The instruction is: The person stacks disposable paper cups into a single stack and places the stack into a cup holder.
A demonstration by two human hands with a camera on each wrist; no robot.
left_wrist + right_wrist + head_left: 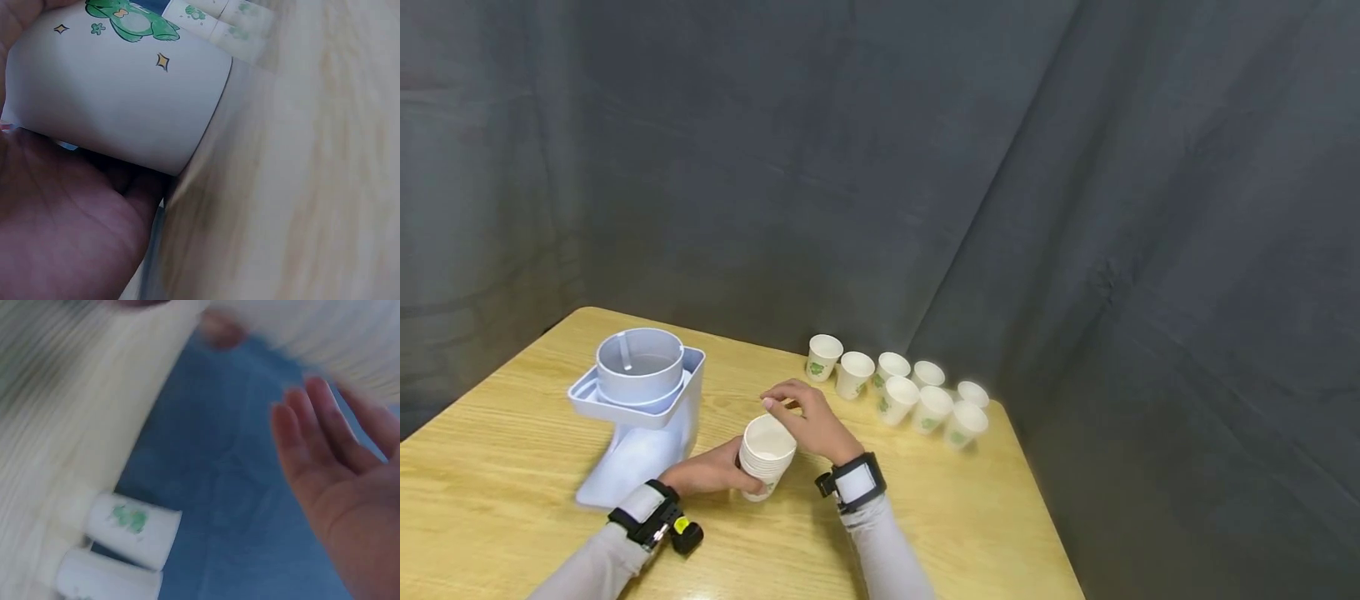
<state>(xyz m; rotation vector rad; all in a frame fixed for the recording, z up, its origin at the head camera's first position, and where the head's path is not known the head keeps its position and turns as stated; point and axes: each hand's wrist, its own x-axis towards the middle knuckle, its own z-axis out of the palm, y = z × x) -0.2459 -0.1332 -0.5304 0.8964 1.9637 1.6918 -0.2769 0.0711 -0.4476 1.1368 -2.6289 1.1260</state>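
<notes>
Left hand gripping nested paper cups, right hand relaxed just beside, contact unclear

- Leaves left hand and right hand bare.
- Wears a black left strap just behind the grip, topped by a whitish panel.
- Carries a black module beside that strap, with a yellow mark and shiny metallic fitting.
- Wears a black right strap, with a pale panel and small black piece toward the grip.
- Wears a pale grey left sleeve and right sleeve behind the straps.
</notes>
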